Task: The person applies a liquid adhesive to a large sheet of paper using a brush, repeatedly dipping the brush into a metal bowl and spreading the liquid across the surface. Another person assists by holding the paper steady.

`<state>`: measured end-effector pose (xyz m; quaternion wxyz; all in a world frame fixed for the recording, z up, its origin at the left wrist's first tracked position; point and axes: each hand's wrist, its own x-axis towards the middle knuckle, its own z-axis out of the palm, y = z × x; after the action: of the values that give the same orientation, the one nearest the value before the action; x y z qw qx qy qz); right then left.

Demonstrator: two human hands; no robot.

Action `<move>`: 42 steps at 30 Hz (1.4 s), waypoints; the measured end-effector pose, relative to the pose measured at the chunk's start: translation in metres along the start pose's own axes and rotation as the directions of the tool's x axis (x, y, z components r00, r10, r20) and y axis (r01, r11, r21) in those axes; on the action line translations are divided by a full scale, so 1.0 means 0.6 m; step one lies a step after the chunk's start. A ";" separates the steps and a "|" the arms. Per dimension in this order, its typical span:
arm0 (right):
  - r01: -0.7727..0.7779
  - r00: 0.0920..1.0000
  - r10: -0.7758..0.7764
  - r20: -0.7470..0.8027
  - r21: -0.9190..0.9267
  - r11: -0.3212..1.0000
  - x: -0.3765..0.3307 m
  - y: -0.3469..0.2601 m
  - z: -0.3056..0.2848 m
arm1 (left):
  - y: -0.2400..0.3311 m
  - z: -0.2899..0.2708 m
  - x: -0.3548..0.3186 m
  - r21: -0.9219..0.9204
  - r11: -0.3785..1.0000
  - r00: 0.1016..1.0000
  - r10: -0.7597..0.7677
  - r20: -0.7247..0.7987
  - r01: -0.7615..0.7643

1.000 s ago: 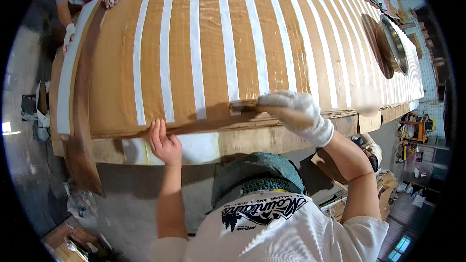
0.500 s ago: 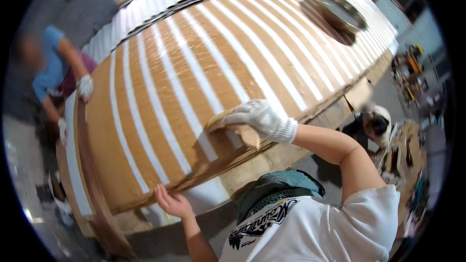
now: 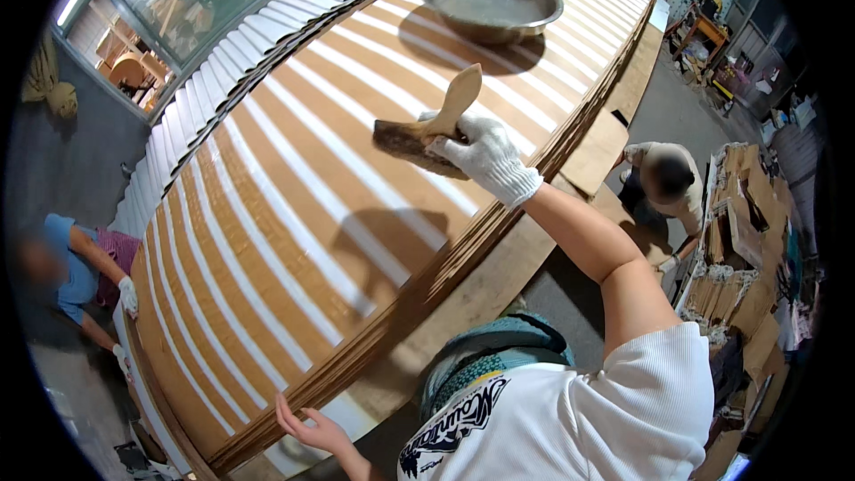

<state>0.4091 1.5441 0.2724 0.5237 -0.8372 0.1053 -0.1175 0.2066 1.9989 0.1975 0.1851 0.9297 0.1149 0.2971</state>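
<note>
In my gloved right hand [image 3: 485, 156] is a wide flat brush [image 3: 461, 100] with a pale wooden handle pointing up and dark bristles toward the left. Its shadow falls apart from it, so the brush is above the stack of brown sheets [image 3: 307, 180]. White stripes run across the stack, and the brown at its left part looks wet and shiny. My bare left hand [image 3: 313, 430] is at the near edge of the stack, fingers extended and holding nothing. Beyond the brush, a round metal basin [image 3: 500, 34] with cloudy liquid rests on the sheets.
A co-worker in a blue top [image 3: 85, 254] has gloved hands at the stack's left end. Another person [image 3: 668, 183] bends down at the right, beside piled cardboard [image 3: 744, 240]. White corrugated sheets [image 3: 227, 58] line the far side.
My right hand has lifted the brush off the sheets, turned its handle upward and carried it toward the basin. The view has swung right; my left hand stays by the near edge.
</note>
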 end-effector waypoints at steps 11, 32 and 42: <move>0.137 0.968 -0.058 0.244 -0.321 0.937 0.230 0.193 -0.220 | 0.370 0.245 -0.049 0.145 0.873 0.829 0.373 0.416 -0.465; -0.117 0.992 0.083 -0.090 -0.480 0.870 0.662 0.258 -0.392 | 0.352 0.291 -0.084 0.232 0.909 0.891 0.241 0.385 -0.346; -0.230 0.954 0.296 -0.044 0.521 0.822 0.722 0.465 -0.557 | 0.315 0.295 -0.113 0.189 0.901 0.916 0.359 0.180 -0.390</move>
<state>0.7034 1.0098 0.2002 0.7300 -0.6370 0.2171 -0.1191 0.2774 1.7573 0.1070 0.0273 0.9676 -0.0474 0.2465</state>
